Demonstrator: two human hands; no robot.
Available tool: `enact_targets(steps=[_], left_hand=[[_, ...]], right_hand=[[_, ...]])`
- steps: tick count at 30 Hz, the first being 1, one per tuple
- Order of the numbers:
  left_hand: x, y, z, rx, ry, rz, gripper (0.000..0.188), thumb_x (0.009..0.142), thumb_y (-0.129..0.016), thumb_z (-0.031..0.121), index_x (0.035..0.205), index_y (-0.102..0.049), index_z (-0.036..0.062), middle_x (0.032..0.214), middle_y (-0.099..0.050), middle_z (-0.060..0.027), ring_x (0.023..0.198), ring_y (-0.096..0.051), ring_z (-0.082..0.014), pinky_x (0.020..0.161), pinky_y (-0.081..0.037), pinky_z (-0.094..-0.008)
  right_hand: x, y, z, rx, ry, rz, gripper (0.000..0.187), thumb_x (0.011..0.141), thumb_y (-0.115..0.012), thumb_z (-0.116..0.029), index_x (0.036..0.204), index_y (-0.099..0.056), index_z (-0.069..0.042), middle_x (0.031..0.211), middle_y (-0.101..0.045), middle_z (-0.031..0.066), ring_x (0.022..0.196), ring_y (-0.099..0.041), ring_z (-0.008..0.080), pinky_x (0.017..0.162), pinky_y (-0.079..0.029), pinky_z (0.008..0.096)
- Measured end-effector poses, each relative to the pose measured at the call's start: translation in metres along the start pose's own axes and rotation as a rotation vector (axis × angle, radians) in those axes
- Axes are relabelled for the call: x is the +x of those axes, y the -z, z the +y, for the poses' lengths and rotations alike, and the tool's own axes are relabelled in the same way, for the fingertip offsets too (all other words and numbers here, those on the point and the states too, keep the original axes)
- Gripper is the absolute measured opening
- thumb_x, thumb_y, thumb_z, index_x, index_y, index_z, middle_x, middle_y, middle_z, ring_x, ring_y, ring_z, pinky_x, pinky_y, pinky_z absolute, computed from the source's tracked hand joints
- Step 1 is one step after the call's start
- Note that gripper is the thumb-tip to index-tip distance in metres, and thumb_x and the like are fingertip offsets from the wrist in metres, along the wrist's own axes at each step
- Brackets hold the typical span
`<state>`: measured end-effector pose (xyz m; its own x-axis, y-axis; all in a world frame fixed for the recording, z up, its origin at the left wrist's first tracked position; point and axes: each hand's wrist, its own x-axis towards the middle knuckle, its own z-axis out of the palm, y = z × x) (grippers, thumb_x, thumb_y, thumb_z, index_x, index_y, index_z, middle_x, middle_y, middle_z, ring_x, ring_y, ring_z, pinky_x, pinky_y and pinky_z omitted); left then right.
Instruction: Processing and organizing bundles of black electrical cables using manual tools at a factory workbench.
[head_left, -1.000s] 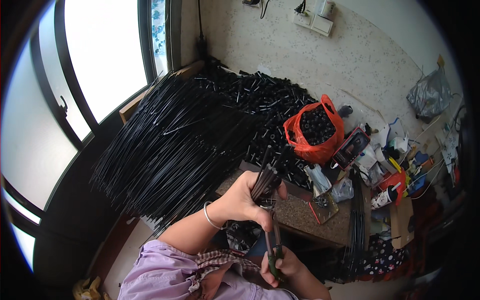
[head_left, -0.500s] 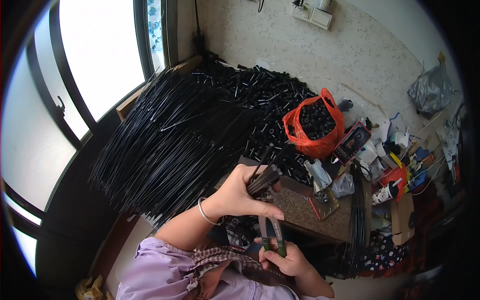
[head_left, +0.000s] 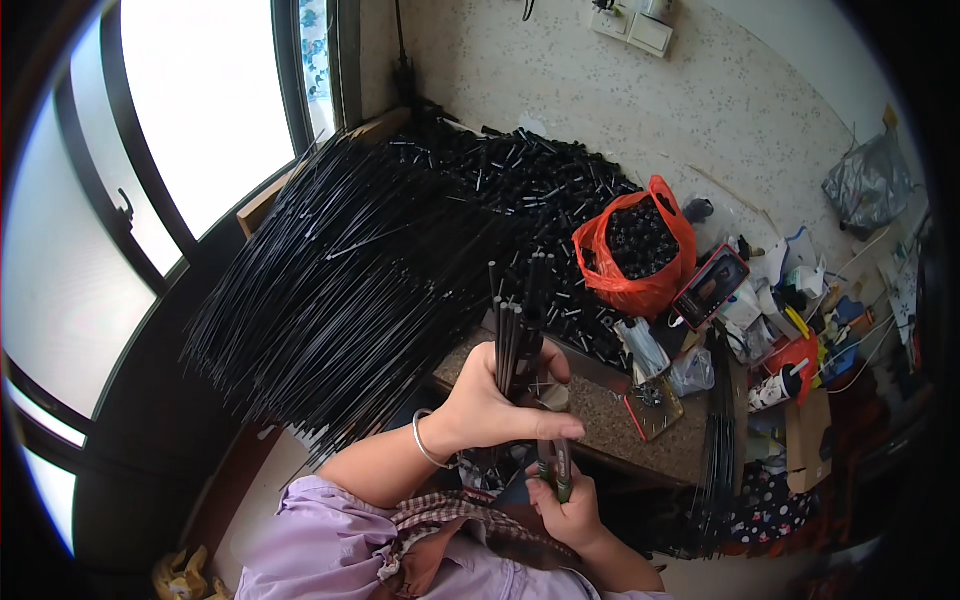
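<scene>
My left hand (head_left: 480,405), with a silver bangle at its wrist, is closed around a bundle of thin black rods (head_left: 508,345). The rods stand nearly upright, their ends at uneven heights. Below, my right hand (head_left: 572,515) grips green-handled pliers (head_left: 557,470), whose handles lie close together. The head of the pliers rises behind my left thumb, close to the rods. Whether its jaws touch a rod, I cannot tell.
A great pile of long black rods (head_left: 330,290) lies at the left, by the window. Small black tubular parts (head_left: 500,165) are heaped behind. A red plastic bag (head_left: 635,295) of black parts, a phone (head_left: 710,285) and clutter stand at the right on the speckled tabletop (head_left: 670,455).
The rod bundle has turned from slanting rightward to nearly upright. The pliers have come up beside my left hand, and their handles have closed together. My left hand has shifted slightly right.
</scene>
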<state>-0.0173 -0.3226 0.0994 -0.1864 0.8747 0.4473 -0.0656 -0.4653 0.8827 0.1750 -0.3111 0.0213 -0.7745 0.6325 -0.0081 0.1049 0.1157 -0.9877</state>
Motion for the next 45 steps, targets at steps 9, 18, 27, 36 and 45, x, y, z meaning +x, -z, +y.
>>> enact_targets(steps=[9, 18, 27, 36, 45], left_hand=[[-0.012, -0.015, -0.014, -0.058, -0.012, 0.148, 0.032, 0.059, -0.077, 0.012, 0.082, -0.056, 0.0016, 0.069, -0.052, 0.0027, 0.061, -0.044, -0.0027, 0.053, -0.034, -0.0171], [-0.013, -0.016, -0.018, 0.069, -0.038, 0.224, 0.030, 0.061, -0.075, 0.015, 0.078, -0.054, 0.0031, 0.067, -0.050, 0.0026, 0.060, -0.044, -0.0036, 0.054, -0.035, -0.0180], [-0.009, 0.012, -0.032, -0.283, -0.076, -0.081, 0.024, 0.082, -0.063, 0.011, 0.099, -0.047, 0.0036, 0.077, -0.051, 0.0000, 0.063, -0.048, -0.0058, 0.057, -0.040, -0.0201], [-0.025, -0.009, -0.040, -0.188, -0.015, -0.115, 0.025, 0.076, -0.069, 0.008, 0.092, -0.050, 0.0043, 0.077, -0.052, 0.0008, 0.068, -0.049, -0.0061, 0.060, -0.041, -0.0206], [-0.026, -0.006, -0.039, -0.300, 0.099, -0.195, 0.027, 0.076, -0.071, 0.011, 0.089, -0.049, 0.0034, 0.075, -0.053, -0.0004, 0.066, -0.051, -0.0086, 0.059, -0.042, -0.0230]], right_hand=[[-0.015, -0.012, -0.011, -0.280, 0.084, 0.222, 0.016, 0.083, -0.061, -0.011, 0.093, -0.052, -0.002, 0.067, -0.059, 0.0133, 0.058, -0.062, 0.0242, 0.053, -0.046, 0.0298], [-0.014, -0.008, -0.016, -0.311, 0.033, 0.206, 0.014, 0.084, -0.060, -0.012, 0.092, -0.053, -0.002, 0.068, -0.060, 0.0137, 0.060, -0.063, 0.0230, 0.054, -0.047, 0.0299], [0.005, 0.032, -0.025, 0.080, 0.155, 0.252, 0.008, 0.084, -0.053, 0.000, 0.092, -0.051, 0.003, 0.081, -0.058, 0.0093, 0.059, -0.052, 0.0084, 0.054, -0.044, 0.0208], [0.045, 0.012, -0.068, 0.245, 0.576, 0.288, 0.023, 0.080, -0.057, 0.008, 0.097, -0.044, 0.001, 0.091, -0.059, 0.0141, 0.074, -0.058, 0.0134, 0.066, -0.048, 0.0235], [0.050, 0.015, -0.045, -0.175, 0.697, 0.511, 0.043, 0.074, -0.062, 0.010, 0.106, -0.037, -0.001, 0.081, -0.056, 0.0080, 0.074, -0.058, 0.0148, 0.067, -0.046, 0.0236]])
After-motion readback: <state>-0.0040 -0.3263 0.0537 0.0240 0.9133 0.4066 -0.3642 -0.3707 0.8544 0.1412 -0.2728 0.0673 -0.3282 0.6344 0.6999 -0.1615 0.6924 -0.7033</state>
